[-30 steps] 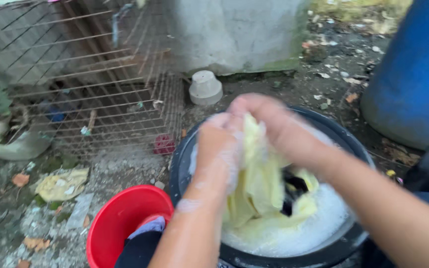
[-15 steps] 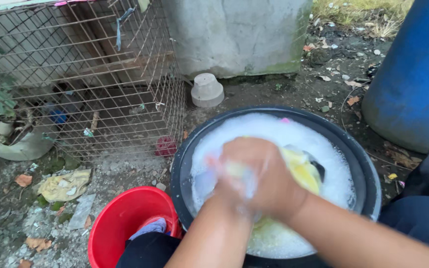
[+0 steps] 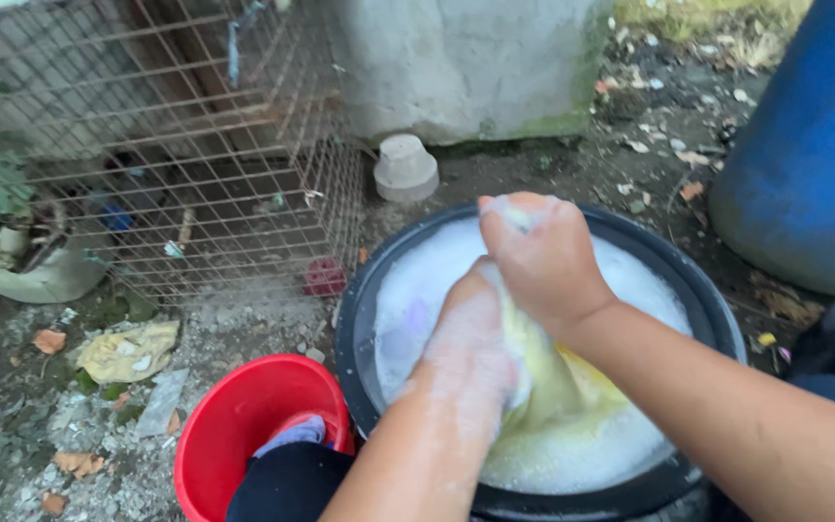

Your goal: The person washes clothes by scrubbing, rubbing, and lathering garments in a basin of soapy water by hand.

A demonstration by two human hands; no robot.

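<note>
The left hand [image 3: 471, 333], coated in suds, was closed around a yellow cloth [image 3: 558, 387] at the centre of the frame. The right hand [image 3: 543, 256] sat just above and against it, also clenched on the upper end of the same cloth. The cloth hung from both fists down into the foam at the lower middle of the frame, its lower part lying in the soapy water [image 3: 417, 290].

The water filled a round black basin [image 3: 355, 319] that occupied the centre and lower right. A red bucket [image 3: 234, 425] stood touching or just beside the basin's left rim, at the lower left, with a pale cloth [image 3: 292, 435] showing at its inner edge. A wire cage [image 3: 176, 155] filled the upper left, with a small red object [image 3: 324, 277] at its foot. An overturned grey pot [image 3: 404, 167] lay at the upper centre against a concrete block [image 3: 456, 68]. A blue drum [image 3: 804, 145] stood at the right edge. A yellowish rag [image 3: 128, 353] lay on the dirt at the left.

Judged from the two fists pressed together on one fold, the step in hand was scrubbing the cloth against itself. The next move would call for a firm grip on both ends, with the fabric kept over the basin so that foam drains back into it.
</note>
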